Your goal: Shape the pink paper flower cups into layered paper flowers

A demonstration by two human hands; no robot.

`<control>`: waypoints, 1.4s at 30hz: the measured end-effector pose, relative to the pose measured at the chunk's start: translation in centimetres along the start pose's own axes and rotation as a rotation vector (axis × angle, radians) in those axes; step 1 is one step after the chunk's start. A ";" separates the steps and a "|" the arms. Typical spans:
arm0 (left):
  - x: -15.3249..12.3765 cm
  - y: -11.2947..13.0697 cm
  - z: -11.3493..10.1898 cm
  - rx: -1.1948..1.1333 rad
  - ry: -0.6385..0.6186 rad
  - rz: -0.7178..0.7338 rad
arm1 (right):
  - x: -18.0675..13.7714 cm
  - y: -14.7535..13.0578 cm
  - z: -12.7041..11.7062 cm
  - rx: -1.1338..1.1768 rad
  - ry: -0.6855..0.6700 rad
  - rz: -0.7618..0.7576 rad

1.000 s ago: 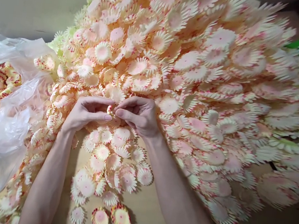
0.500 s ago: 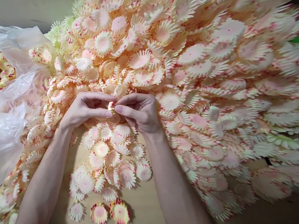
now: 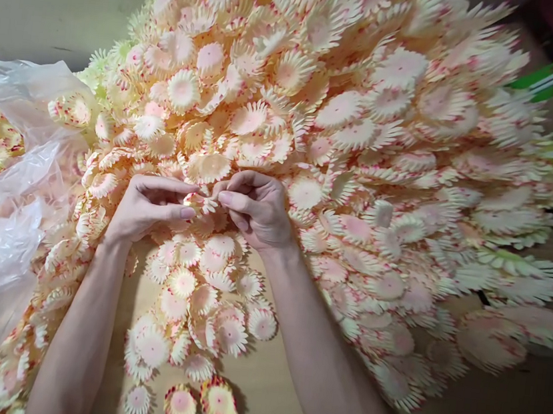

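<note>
Thin, fringed flower discs, pale pink at the centre with red-tipped cream petals, heap up in a large pile (image 3: 339,110). In front of it, between the hands, sits a small curled flower piece (image 3: 201,202): the left hand (image 3: 152,208) grips one end between slightly parted thumb and fingers, the right hand (image 3: 258,211) pinches the other with fingertips nearly together. Crinkled, translucent plastic (image 3: 0,240) lies at left; two deeper yellow discs (image 3: 219,401) rest on the smooth bench (image 3: 270,381).
</note>
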State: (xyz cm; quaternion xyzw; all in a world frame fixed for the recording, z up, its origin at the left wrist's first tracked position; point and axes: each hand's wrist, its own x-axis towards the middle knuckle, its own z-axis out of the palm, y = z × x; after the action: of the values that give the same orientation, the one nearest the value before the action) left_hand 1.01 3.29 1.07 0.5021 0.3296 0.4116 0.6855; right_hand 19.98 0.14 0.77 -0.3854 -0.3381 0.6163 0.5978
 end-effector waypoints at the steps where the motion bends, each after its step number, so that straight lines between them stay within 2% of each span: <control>1: 0.0 0.0 -0.1 -0.007 0.009 -0.005 | 0.1 0.0 -0.1 0.021 0.013 -0.001; 5: -0.2 -0.2 -0.2 0.006 0.029 -0.016 | 0.1 0.1 -0.5 0.110 0.029 0.011; 10: -0.4 -0.2 -0.4 -0.021 -0.042 -0.024 | -0.1 -0.1 -0.5 0.112 -0.061 0.053; 15: -0.2 0.0 -0.1 -0.024 -0.031 -0.034 | -0.1 0.1 -0.1 0.075 -0.110 -0.053; 19: 0.0 0.2 0.3 -0.024 -0.043 -0.054 | -0.1 0.6 0.2 -0.056 -0.169 -0.080; 22: -0.1 0.2 0.3 -0.018 -0.073 -0.063 | -0.2 0.8 0.4 -0.123 -0.131 -0.082; 28: -0.3 -0.1 -0.3 0.007 -0.098 -0.148 | -0.4 0.5 0.5 -0.087 -0.131 -0.008; 33: -0.6 0.2 -0.6 -0.066 -0.152 -0.071 | -0.1 -0.3 0.3 0.037 -0.074 0.005; 35: -0.7 0.4 -0.7 -0.133 -0.128 -0.023 | 0.1 -0.6 0.0 0.131 -0.033 -0.043; 37: -0.6 0.3 -0.7 -0.140 -0.031 -0.006 | 0.2 -0.7 -0.1 0.162 -0.035 -0.068; 39: -0.4 0.1 -0.6 -0.106 0.020 -0.035 | 0.1 -0.7 -0.1 0.137 -0.066 -0.053; 42: -0.1 -0.2 -0.3 -0.066 0.016 -0.060 | -0.1 -0.3 0.0 0.080 -0.144 -0.024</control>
State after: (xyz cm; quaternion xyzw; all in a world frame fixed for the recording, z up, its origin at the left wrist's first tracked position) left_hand 0.76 3.34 0.77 0.4657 0.3361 0.4055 0.7111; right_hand 20.10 0.05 1.09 -0.3119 -0.3598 0.6483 0.5942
